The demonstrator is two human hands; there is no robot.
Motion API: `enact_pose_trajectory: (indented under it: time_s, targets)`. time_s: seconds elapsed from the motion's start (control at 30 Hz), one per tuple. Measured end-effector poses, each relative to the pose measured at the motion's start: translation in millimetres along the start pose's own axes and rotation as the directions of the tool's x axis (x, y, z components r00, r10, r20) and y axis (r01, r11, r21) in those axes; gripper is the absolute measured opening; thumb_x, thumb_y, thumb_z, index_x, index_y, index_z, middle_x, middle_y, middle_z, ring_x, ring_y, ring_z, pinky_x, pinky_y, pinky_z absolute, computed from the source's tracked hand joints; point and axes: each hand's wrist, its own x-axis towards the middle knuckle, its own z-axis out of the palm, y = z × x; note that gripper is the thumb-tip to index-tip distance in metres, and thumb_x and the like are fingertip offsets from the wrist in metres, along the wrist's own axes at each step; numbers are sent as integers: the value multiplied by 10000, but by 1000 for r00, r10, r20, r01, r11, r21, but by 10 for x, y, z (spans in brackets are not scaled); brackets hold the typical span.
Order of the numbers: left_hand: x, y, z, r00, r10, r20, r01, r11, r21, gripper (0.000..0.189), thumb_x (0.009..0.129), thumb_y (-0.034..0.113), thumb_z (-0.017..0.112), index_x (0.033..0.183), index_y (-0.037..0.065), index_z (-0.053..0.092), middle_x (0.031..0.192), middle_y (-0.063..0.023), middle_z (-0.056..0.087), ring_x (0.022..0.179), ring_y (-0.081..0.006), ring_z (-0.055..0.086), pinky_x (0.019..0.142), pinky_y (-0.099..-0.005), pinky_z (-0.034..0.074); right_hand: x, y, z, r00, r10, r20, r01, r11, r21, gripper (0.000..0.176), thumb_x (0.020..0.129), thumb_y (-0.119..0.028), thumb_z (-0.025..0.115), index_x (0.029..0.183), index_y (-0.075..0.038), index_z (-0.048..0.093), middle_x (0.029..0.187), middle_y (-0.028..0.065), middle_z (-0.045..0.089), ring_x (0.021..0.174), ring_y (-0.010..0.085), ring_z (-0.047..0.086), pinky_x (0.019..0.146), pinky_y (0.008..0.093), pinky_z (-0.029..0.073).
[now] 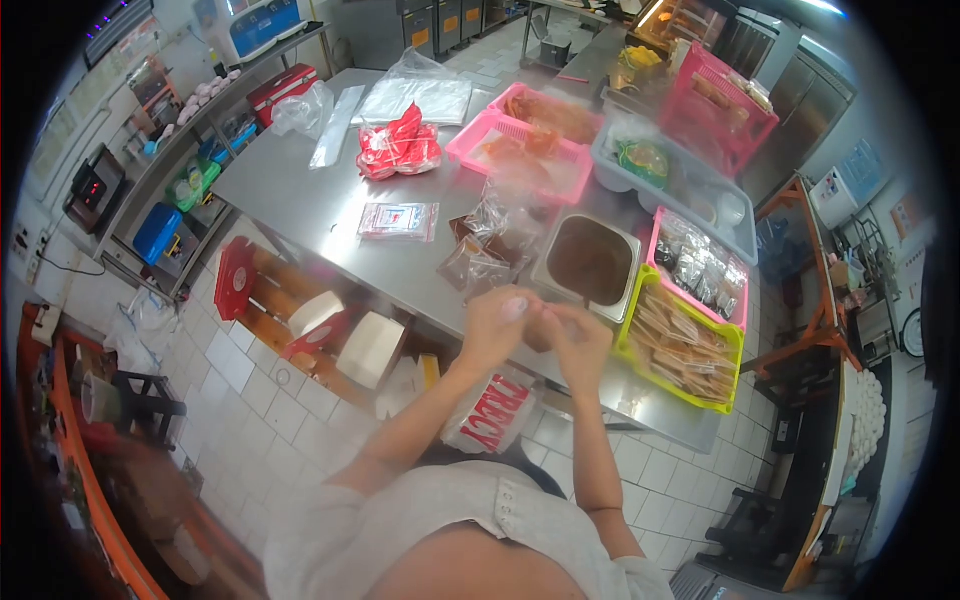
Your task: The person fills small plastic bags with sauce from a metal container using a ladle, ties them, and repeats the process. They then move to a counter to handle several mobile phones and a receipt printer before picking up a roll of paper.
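My left hand point(500, 322) and my right hand point(577, 342) meet at the front edge of the steel table, fingertips pinched together. Between and below them hangs what looks like a small plastic bag of brown sauce point(537, 338), mostly hidden by my fingers. Just beyond my right hand is a metal pan point(634, 287) holding brown sauce point(592, 262); a thin handle sticks out toward me. Several small clear bags with brown contents point(478, 262) lie in a heap beyond my left hand, to the left of the pan.
A yellow-green basket point(738, 352) of flat packets stands right of the pan, with pink baskets point(462, 150) and a grey tub point(606, 178) behind. Left on the steel table point(290, 180) lie a red-and-white bag point(398, 148) and a packet of plastic bags point(398, 221). Below sits a wooden crate point(270, 318).
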Motion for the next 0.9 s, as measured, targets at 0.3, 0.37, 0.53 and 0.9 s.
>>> enact_pose_trajectory:
  time_s: [0.3, 0.37, 0.53, 0.9]
  targets:
    - [-183, -38, -24, 991, -26, -132, 43, 991, 126, 63, 813, 33, 575, 779, -11, 544, 685, -38, 553, 660, -92, 498, 606, -227, 410, -112, 19, 322, 969, -243, 42, 244, 919, -310, 124, 718, -19, 629, 802, 1, 540, 704, 108, 536, 678, 265, 513, 610, 355, 407]
    - [-218, -125, -38, 984, 12, -179, 15, 989, 149, 57, 816, 21, 559, 773, -6, 533, 693, -34, 555, 664, -89, 495, 609, -226, 409, -151, 27, 296, 972, -225, 63, 234, 921, -310, 123, 720, -17, 626, 806, 3, 540, 708, 107, 539, 682, 260, 517, 612, 352, 409]
    - [-265, -247, -189, 962, -108, -251, 118, 993, 25, 65, 832, 39, 564, 782, 3, 544, 735, 5, 555, 692, -58, 473, 630, -197, 391, -210, 33, 301, 980, -187, 61, 197, 920, -338, 96, 710, 4, 612, 785, -6, 553, 702, 104, 535, 686, 266, 517, 611, 356, 409]
    - [-392, -676, -594, 699, -673, -241, 430, 665, -611, 210, 852, 233, 607, 953, 50, 582, 700, 21, 524, 648, -81, 512, 570, -210, 417, 412, 664, 625, 908, -372, 193, 401, 637, -659, 224, 697, -130, 668, 878, -39, 573, 819, 121, 570, 774, 310, 562, 672, 393, 443]
